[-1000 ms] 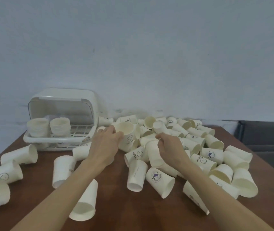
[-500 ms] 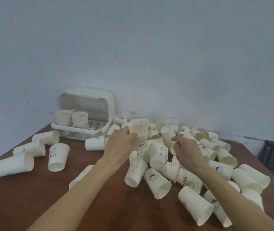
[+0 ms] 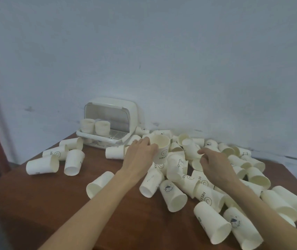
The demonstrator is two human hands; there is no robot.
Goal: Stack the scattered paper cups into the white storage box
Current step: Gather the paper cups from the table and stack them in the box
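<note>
left hand [image 3: 140, 153]: fingers curled round an upright cream paper cup with "hello" smiley print [image 3: 160, 147], gripping its side near the rim, at the near edge of the pile.
right hand [image 3: 213, 162]: over the pile, fingers bent down among the cups; cannot tell if it pinches one.
cup pile [image 3: 207, 177]: many cream paper cups lying on their sides, heaped on the right half of the brown wooden table [image 3: 44, 204].
loose cups [image 3: 53, 159]: a few on their sides at left, apart from the pile.
white plastic storage box [image 3: 113, 112]: back left against the pale wall, lid raised, two short cup stacks [image 3: 95, 126] standing inside on its rack.
</note>
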